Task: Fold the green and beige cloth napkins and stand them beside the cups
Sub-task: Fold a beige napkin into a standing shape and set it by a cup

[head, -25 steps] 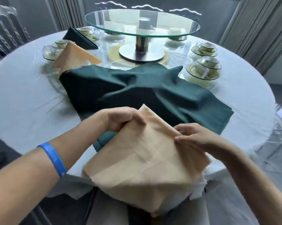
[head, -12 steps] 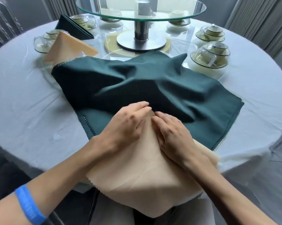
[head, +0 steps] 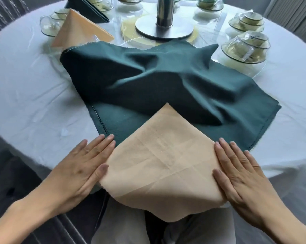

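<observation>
Beige napkin (head: 163, 166) under flat hands

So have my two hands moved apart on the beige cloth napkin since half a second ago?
Yes. Left hand and right hand slid from the napkin's tip outward to its side corners.

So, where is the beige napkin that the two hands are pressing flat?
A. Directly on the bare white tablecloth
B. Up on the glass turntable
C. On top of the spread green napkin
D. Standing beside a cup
C: the beige napkin, flat between the left hand and the right hand, overlaps the near part of the green napkin.
</observation>
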Motion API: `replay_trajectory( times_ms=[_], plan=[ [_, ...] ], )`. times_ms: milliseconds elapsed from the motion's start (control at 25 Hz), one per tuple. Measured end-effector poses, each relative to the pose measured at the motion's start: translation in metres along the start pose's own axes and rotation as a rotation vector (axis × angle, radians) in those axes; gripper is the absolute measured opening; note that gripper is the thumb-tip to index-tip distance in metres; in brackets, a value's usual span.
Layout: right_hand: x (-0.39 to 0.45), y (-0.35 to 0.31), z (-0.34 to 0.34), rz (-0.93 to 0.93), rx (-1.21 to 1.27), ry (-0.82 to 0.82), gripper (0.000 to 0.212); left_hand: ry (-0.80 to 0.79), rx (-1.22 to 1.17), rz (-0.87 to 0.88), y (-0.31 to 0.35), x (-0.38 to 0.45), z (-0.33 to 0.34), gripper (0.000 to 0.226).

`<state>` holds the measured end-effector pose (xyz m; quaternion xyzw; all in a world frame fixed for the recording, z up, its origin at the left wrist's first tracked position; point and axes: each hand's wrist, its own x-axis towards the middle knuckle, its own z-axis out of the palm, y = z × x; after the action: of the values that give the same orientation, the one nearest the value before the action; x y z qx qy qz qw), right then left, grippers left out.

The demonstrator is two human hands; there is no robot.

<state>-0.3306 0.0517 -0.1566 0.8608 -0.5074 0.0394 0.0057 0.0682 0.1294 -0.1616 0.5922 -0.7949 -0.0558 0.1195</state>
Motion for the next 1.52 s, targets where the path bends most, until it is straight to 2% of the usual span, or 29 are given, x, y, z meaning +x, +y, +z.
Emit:
replay_trajectory(
  times_ms=[80,160,200,280,320,400,480,640,720,760,840,920,1000,1200,1400,1520],
  plan=[
    [0.009,-0.006,-0.010,0.041,0.022,0.065,0.055,0.116,-0.015,-0.047,0.011,0.007,-0.006,0.057],
    [0.037,-0.020,-0.026,0.103,0.103,0.180,0.040,0.191,-0.062,-0.140,0.027,0.035,-0.017,0.058],
    [0.054,-0.027,-0.032,0.136,0.182,0.194,0.034,0.160,-0.128,-0.202,0.035,0.053,-0.022,0.058],
    [0.085,-0.040,-0.039,0.207,0.332,0.088,0.030,0.015,-0.327,-0.311,0.046,0.084,-0.025,0.056],
    [0.098,-0.042,-0.041,0.235,0.374,0.011,0.029,-0.060,-0.435,-0.345,0.047,0.098,-0.027,0.046],
    [0.110,-0.044,-0.038,0.235,0.503,-0.114,0.014,-0.158,-0.641,-0.369,0.046,0.112,-0.027,0.021],
    [0.110,-0.041,-0.042,0.242,0.708,-0.081,0.003,-0.158,-0.746,-0.347,0.041,0.118,-0.029,0.004],
    [0.127,-0.031,-0.048,0.211,1.017,0.111,0.006,-0.033,-1.008,-0.274,0.040,0.142,-0.038,0.004],
    [0.145,-0.019,-0.054,0.209,1.078,0.163,0.003,0.008,-0.979,-0.282,0.030,0.164,-0.043,0.003],
    [0.152,-0.012,-0.057,0.208,1.098,0.136,0.002,-0.025,-0.945,-0.294,0.024,0.171,-0.047,0.002],
    [0.157,0.009,-0.062,0.193,1.061,-0.037,0.011,-0.195,-0.890,-0.304,0.009,0.179,-0.055,0.015],
    [0.153,0.026,-0.063,0.176,0.912,-0.253,0.015,-0.359,-0.856,-0.288,-0.003,0.177,-0.060,0.016],
    [0.150,0.035,-0.061,0.184,0.869,-0.314,0.012,-0.383,-0.858,-0.270,-0.007,0.173,-0.060,0.015],
    [0.147,0.028,-0.064,0.244,1.035,-0.122,0.008,-0.225,-0.878,-0.226,-0.003,0.176,-0.061,0.016],
    [0.110,0.027,-0.078,0.136,1.210,0.049,0.008,-0.043,-0.930,-0.054,0.013,0.155,-0.080,0.014],
    [0.074,0.029,-0.073,-0.021,1.240,0.060,0.022,0.045,-0.614,0.166,0.017,0.119,-0.074,0.015]
  ],
)
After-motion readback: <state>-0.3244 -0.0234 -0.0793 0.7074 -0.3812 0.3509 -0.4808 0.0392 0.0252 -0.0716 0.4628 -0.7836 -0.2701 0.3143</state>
